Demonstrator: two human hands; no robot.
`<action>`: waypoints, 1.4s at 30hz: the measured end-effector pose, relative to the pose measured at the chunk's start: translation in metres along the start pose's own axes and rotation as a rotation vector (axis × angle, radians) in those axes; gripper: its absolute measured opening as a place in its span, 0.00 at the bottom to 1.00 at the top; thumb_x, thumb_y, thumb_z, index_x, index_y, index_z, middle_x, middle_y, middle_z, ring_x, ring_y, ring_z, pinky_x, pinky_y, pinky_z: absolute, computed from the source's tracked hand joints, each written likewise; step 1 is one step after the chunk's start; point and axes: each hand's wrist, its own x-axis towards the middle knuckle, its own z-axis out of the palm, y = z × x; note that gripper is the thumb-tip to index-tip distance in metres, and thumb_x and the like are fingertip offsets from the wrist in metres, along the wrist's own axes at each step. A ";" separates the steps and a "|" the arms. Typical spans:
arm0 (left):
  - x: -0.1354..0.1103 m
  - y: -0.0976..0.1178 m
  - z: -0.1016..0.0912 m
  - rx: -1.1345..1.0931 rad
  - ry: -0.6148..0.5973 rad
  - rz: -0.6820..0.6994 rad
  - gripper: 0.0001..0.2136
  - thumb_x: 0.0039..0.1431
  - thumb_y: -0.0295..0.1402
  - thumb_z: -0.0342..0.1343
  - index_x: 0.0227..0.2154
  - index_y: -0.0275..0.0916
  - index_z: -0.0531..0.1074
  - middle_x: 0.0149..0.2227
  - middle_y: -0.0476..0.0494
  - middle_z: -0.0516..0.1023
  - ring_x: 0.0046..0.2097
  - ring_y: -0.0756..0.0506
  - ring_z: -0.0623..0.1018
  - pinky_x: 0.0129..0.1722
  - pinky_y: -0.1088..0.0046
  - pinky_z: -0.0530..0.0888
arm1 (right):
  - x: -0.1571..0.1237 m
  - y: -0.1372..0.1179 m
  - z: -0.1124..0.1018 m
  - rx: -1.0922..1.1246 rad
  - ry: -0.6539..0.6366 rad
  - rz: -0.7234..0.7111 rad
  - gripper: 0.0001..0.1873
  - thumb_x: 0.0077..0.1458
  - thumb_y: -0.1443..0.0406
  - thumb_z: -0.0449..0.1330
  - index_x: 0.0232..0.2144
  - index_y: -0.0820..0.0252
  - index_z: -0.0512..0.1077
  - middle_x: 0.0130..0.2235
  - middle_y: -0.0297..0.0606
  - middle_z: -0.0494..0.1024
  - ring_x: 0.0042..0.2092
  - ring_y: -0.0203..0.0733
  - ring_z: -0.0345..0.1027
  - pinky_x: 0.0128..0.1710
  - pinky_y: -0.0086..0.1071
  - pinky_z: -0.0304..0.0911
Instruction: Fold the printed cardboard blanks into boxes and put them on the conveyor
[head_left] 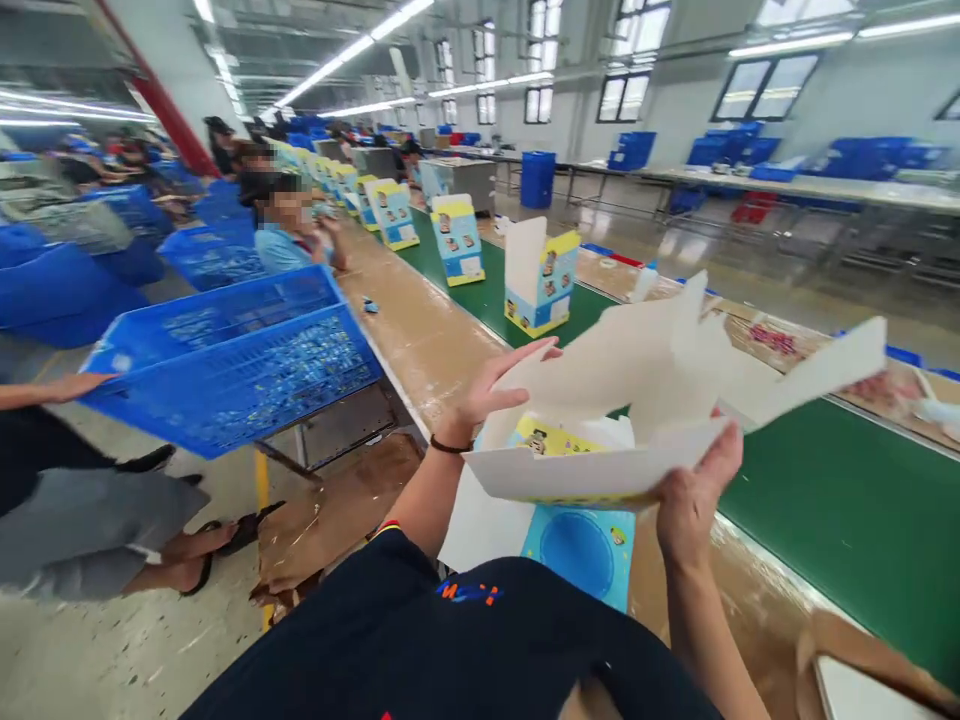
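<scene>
I hold a partly folded white cardboard box (660, 390) with yellow and blue print in front of my chest, its flaps spread out to the right. My left hand (495, 395) has its fingers spread against the box's far left side. My right hand (694, 495) grips the near bottom edge from below, thumb over the rim. A flat blue and white printed carton sheet (581, 545) lies on the brown table edge just under the box.
A green conveyor belt (825, 500) runs away from me carrying several upright printed boxes (541, 275). A blue plastic crate (232, 360) stands on a frame to my left. A seated person's legs (97, 530) are at far left; other workers line the belt.
</scene>
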 end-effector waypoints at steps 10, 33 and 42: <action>0.001 -0.033 0.007 0.298 0.046 -0.095 0.37 0.52 0.54 0.65 0.63 0.42 0.73 0.61 0.37 0.78 0.65 0.30 0.72 0.67 0.51 0.67 | 0.018 -0.044 0.000 -0.857 -0.990 -0.116 0.28 0.74 0.54 0.46 0.39 0.59 0.82 0.39 0.48 0.83 0.46 0.55 0.75 0.58 0.48 0.64; -0.067 -0.118 -0.005 0.190 0.177 -0.623 0.40 0.41 0.39 0.71 0.60 0.43 0.63 0.55 0.39 0.78 0.56 0.35 0.78 0.54 0.55 0.77 | -0.030 -0.018 -0.040 -0.143 -0.364 -0.177 0.15 0.72 0.63 0.52 0.53 0.50 0.75 0.49 0.43 0.81 0.52 0.45 0.76 0.54 0.44 0.72; -0.064 -0.122 0.003 0.126 0.229 -0.553 0.39 0.40 0.38 0.69 0.60 0.44 0.68 0.61 0.38 0.74 0.61 0.35 0.74 0.59 0.54 0.74 | -0.041 0.072 -0.008 0.005 -0.659 0.623 0.63 0.44 0.50 0.72 0.75 0.55 0.46 0.73 0.53 0.54 0.71 0.56 0.55 0.70 0.54 0.55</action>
